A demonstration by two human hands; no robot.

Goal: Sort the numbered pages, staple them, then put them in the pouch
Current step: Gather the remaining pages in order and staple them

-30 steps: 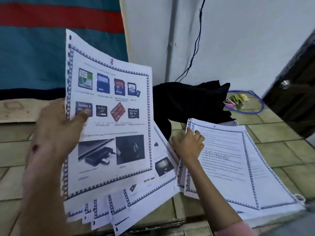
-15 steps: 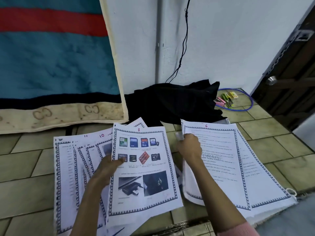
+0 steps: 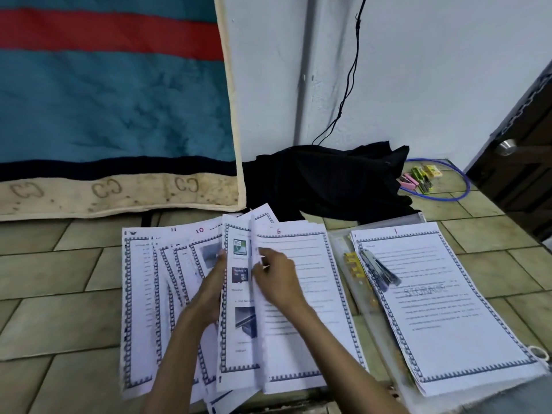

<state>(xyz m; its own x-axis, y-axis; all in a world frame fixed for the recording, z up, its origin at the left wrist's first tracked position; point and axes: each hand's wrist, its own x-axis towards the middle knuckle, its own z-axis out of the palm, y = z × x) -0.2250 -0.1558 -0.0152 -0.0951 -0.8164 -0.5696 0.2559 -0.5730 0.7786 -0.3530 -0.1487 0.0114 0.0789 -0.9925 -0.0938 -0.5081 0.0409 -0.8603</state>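
— Where do we stand with the sorting?

— Midway, we'd say. Our left hand [image 3: 213, 282] holds the fanned pages [image 3: 149, 294] on the floor tiles [image 3: 59, 294], its fingers tucked behind the picture page [image 3: 239, 318], so we cannot tell how they lie; only the thumb shows, at that sheet's left edge. The fan carries handwritten 11 and 10 at the top.

— And the right hand?

— Our right hand [image 3: 276, 279] has its fingers curled, pinching the left edge of the page marked 6 [image 3: 301, 294], which lies just beside and partly over the picture page. We judge that we are slotting it into order.

— Anything finished yet?

— Page 1 [image 3: 448, 309] lies apart to the right, on top of what looks like the clear pouch [image 3: 343, 264] (its plastic shows along the left and upper edges, though we can't be sure through the glare). The stapler [image 3: 379, 268] rests on that page's upper left corner, untouched. Yellow things lie under the plastic beside it; we cannot tell what they are.

— So what's left?

— Most of it, in our judgement: merge the fan, page 6 and page 1 into one ordered stack, square the edges, staple, then slide the set into the pouch. Nothing is stapled as far as we can see.
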